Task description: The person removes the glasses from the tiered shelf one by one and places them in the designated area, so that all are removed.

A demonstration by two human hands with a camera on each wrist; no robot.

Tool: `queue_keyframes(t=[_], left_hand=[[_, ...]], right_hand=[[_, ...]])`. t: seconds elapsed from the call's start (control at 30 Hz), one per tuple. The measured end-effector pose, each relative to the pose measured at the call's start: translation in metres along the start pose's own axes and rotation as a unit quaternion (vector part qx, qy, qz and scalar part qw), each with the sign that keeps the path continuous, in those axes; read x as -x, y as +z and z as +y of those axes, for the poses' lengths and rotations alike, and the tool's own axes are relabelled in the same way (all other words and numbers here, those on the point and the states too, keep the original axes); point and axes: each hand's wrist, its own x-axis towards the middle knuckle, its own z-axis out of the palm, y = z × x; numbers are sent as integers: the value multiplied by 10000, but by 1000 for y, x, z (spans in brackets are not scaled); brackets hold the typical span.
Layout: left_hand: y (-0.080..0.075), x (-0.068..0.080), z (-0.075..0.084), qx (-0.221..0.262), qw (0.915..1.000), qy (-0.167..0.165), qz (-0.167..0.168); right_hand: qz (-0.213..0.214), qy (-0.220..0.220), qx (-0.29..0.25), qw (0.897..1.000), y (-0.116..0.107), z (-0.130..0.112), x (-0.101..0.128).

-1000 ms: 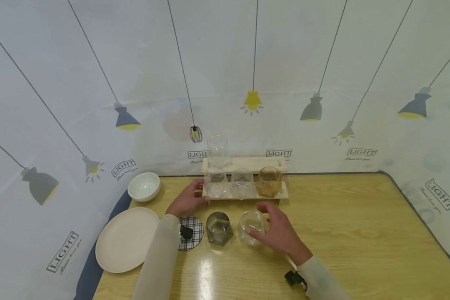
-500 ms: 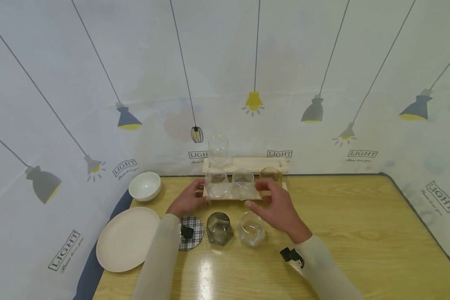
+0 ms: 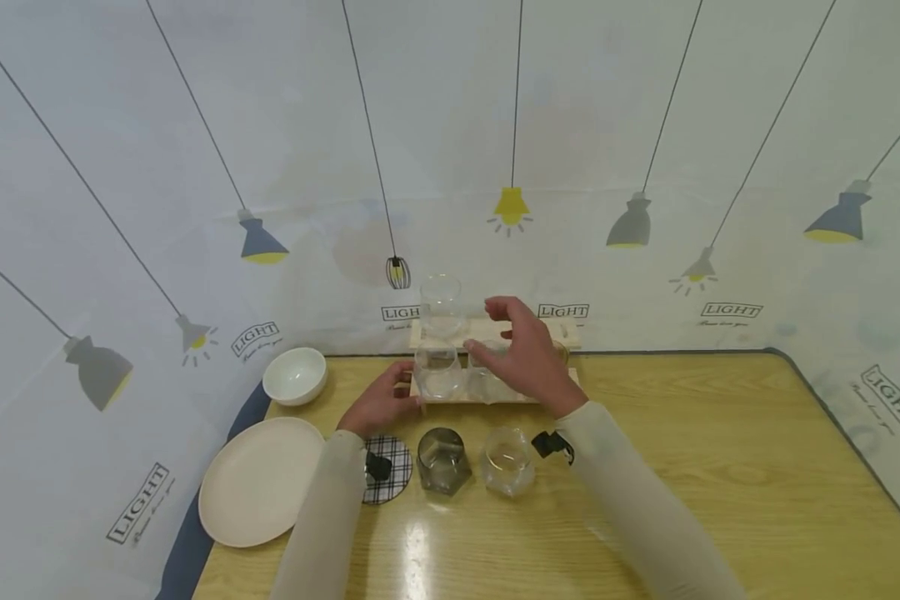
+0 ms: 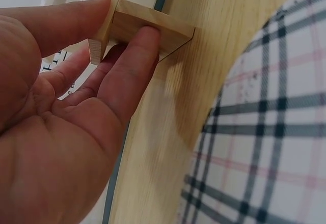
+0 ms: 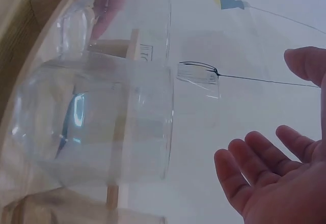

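Note:
My left hand (image 3: 392,397) pinches the left end of the two-tier wooden rack (image 3: 540,397); in the left wrist view the left hand (image 4: 125,19) has thumb and fingers on the rack's corner block (image 4: 140,25). My right hand (image 3: 495,337) hovers open over the rack, fingers spread and holding nothing, just right of the clear glass (image 3: 440,305) on the upper shelf. The lower shelf holds a clear glass (image 3: 435,372) and others partly hidden behind that hand. In the right wrist view the right hand (image 5: 277,109) is open beside a clear glass (image 5: 102,127).
On the wooden table (image 3: 720,467), a grey faceted glass (image 3: 442,460), a clear glass (image 3: 507,463) and a plaid coaster (image 3: 387,468) lie in front of the rack. A white plate (image 3: 258,480) and a white bowl (image 3: 295,375) sit at the left. A lamp-print curtain hangs behind.
My right hand left the clear glass on the table and moved forward and up over the rack. The left hand stayed on the rack's end.

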Motion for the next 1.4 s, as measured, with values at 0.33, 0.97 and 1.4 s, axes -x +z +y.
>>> queue_keyframes(t=[0.33, 0.97, 1.4], left_hand=[[0, -2, -2, -37, 9999, -143, -28], [2, -4, -4, -18, 10000, -87, 8], [-1, -4, -2, -126, 9998, -132, 73]], right_hand=[[-173, 391, 12, 9991, 27, -5, -51], [-465, 1388, 370, 9885, 63, 17, -92], [-221, 1185, -360, 9921, 39, 8, -76]])
